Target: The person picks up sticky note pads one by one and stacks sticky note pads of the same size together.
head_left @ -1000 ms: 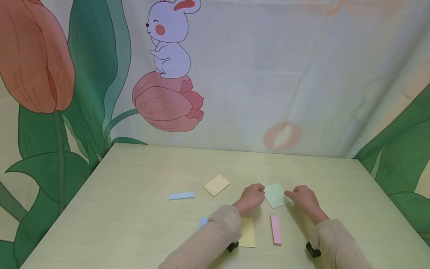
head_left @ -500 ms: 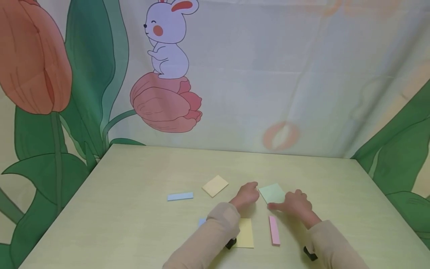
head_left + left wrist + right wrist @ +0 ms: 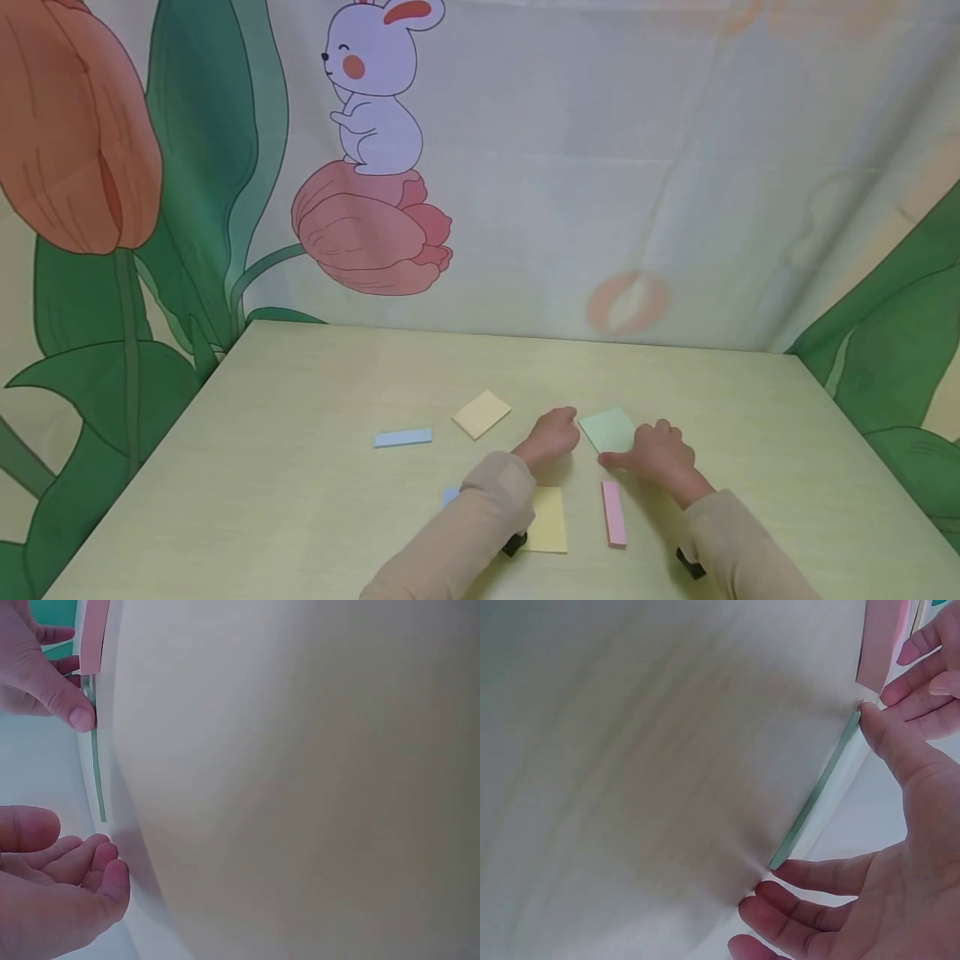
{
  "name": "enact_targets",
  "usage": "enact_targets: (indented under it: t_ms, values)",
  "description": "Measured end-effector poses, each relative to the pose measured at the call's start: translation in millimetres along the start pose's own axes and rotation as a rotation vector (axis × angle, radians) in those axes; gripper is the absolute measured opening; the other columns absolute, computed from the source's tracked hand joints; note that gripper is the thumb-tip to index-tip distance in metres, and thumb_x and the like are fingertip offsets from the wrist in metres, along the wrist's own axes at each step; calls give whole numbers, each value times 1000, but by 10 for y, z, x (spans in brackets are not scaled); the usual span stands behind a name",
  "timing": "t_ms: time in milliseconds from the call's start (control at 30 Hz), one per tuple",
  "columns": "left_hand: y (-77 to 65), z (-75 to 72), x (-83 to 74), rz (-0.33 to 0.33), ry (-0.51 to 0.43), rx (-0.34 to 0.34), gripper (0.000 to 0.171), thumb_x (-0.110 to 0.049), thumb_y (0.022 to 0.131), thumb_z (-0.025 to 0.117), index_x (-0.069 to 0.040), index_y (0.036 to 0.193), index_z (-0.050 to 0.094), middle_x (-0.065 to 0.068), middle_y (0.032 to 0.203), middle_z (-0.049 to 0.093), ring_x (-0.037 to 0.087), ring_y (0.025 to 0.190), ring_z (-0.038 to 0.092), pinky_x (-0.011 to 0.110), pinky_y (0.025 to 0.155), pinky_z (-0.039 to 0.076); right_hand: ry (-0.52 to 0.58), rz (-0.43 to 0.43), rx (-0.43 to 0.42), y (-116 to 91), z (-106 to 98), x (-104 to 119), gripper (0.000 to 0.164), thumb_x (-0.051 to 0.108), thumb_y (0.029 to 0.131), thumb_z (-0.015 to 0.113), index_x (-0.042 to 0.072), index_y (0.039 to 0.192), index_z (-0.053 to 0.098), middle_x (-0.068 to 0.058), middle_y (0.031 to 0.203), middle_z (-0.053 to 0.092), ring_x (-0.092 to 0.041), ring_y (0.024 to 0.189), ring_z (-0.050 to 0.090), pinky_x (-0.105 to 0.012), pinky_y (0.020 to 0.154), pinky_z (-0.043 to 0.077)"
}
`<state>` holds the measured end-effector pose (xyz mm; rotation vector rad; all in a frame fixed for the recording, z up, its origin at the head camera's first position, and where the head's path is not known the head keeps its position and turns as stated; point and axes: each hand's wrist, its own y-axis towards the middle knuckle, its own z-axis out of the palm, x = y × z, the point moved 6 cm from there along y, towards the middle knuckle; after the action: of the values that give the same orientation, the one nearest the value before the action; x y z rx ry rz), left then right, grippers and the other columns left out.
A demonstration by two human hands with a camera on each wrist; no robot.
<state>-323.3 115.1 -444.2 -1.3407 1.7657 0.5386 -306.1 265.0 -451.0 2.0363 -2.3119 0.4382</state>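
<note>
My right hand [image 3: 660,454] holds a square green sticky-note pad [image 3: 606,429] that lies on the table. In the right wrist view, its thumb is at one end of the pad's green edge [image 3: 817,787] and its index fingertip at the other, with the remaining fingers loosely bent. Just left of the pad, my left hand [image 3: 551,437] has its fingers near the pad's left corner. In the left wrist view the left hand [image 3: 67,892] is loosely curled, thumb apart from the fingers, with nothing between them. A narrow pink sticky-note pad [image 3: 613,515] lies close in front of the green one.
A yellow square pad [image 3: 550,521] is partly covered by the left sleeve [image 3: 465,525], as is a blue one [image 3: 450,495]. Farther left are a pale orange pad [image 3: 482,415] and a narrow blue pad [image 3: 402,438]. A printed cloth [image 3: 525,167] hangs behind the table.
The green pad has shifted left and turned a little. My right thumb has moved to its near corner, spreading from the fingers. My left hand has drawn slightly left.
</note>
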Motion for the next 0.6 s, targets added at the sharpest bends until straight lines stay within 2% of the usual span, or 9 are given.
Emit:
enact_targets:
  t_ms: [267,333,500,600]
  values:
    - [-49,-104,27,-3,78,36,46,-5,82,40,1,128,41,15,131,45,29,123,40,38,102,32,-28,-23,12,-15,-9,25,68,65,60,63,2,86,59,-12,83,44,-25,77,41,-31,53,34]
    - [-70,-150,33,-2,123,54,47,-5,81,43,0,128,41,14,130,46,28,121,43,38,99,35,-34,-24,13,-26,-16,34,68,65,60,63,2,85,59,-12,82,44,-25,76,41,-31,53,34]
    - [-148,-292,32,30,288,86,42,-6,80,49,-2,122,49,10,121,55,20,102,54,32,87,44,-43,-35,8,-56,-45,66,66,64,61,63,2,82,58,-12,81,44,-24,74,41,-30,52,34]
    - [-233,-373,43,47,308,111,38,-5,79,52,-2,117,54,9,118,57,18,97,55,32,85,45,-49,-35,9,-56,-47,73,65,63,62,64,2,84,58,-12,82,44,-25,75,42,-31,52,34]
